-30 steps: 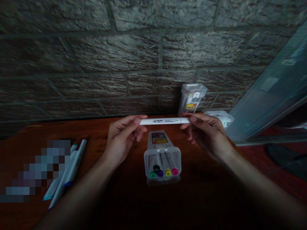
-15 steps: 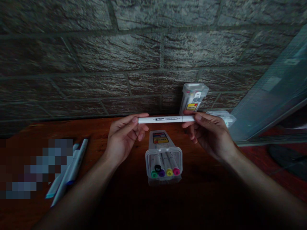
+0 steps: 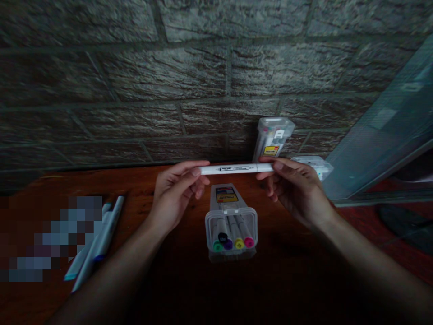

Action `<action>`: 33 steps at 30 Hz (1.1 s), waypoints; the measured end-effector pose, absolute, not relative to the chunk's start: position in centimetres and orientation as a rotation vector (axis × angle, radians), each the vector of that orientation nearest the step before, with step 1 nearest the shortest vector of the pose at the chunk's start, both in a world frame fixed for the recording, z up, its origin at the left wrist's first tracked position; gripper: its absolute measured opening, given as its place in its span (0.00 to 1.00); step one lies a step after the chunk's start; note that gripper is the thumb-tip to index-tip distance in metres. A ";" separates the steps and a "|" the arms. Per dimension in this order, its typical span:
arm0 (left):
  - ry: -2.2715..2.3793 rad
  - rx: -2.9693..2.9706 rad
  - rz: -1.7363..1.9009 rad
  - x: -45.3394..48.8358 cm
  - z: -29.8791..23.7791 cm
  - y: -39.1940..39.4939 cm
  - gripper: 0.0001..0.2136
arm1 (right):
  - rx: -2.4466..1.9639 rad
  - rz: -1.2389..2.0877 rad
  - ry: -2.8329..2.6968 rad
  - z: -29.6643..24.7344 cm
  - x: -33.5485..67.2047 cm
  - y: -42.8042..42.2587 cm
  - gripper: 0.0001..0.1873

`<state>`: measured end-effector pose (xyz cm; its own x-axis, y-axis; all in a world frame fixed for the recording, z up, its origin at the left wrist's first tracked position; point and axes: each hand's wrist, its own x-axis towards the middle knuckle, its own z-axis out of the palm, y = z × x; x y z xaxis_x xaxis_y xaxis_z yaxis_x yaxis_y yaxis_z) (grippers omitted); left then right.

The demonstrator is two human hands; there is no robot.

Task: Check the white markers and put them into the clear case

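Left thumb has shifted along marker; black cap reads 120.

Rough grey-brown stone-block wall at the back of the reddish-brown wooden surface. Upright clear plastic case with yellow label near it; lower clear plastic box to its right, partly hidden. Far right: bluish-grey translucent panel, red floor, dark rounded object, too dim to ID.
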<state>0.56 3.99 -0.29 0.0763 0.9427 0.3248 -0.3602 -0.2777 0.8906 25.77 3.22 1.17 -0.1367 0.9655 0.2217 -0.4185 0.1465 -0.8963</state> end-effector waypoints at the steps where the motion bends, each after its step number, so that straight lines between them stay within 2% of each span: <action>1: 0.690 1.231 1.471 0.6 -0.3 4.0 0.09 | -0.682 1.352 -1.113 1.2 25.8 3.2 0.12; 19: 0.973 1.598 1.502 0.9 -0.7 3.8 0.09 | -0.782 1.120 -1.287 0.0 25.4 3.6 0.11; 33: 0.992 1.654 1.477 1.3 -0.2 3.5 0.07 | -0.826 0.977 -1.367 0.1 25.2 3.3 0.14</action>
